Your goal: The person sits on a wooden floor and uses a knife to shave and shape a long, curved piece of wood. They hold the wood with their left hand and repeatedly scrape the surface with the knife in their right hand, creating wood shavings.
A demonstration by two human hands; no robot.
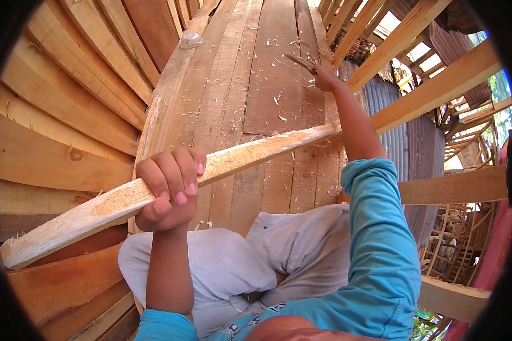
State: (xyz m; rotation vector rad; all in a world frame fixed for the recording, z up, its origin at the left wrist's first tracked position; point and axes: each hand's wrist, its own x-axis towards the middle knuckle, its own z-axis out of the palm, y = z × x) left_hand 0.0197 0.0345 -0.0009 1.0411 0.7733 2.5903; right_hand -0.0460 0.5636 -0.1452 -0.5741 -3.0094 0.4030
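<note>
- Left hand [170, 184]: fingers curled over the top of a long pale wooden piece [256, 152], thumb near the lower edge. Firm grip.
- Wooden piece: slants across the seated person's front, near end low at left, other end up by the right forearm [358, 122] (can't tell whether it continues past the arm). Top face pale and rough in patches.
- Right hand [325, 79]: arm stretched out, fingers closed on a slim dark tool [297, 61], well apart from the wooden piece. Tool points up-left; exact type unclear.
- Plank floor [273, 74]: scattered with wood shavings [281, 118].
- Clear rounded container [190, 40]: far left edge of planks.
- Corrugated metal sheet [388, 94]: right, beyond the forearm.
</note>
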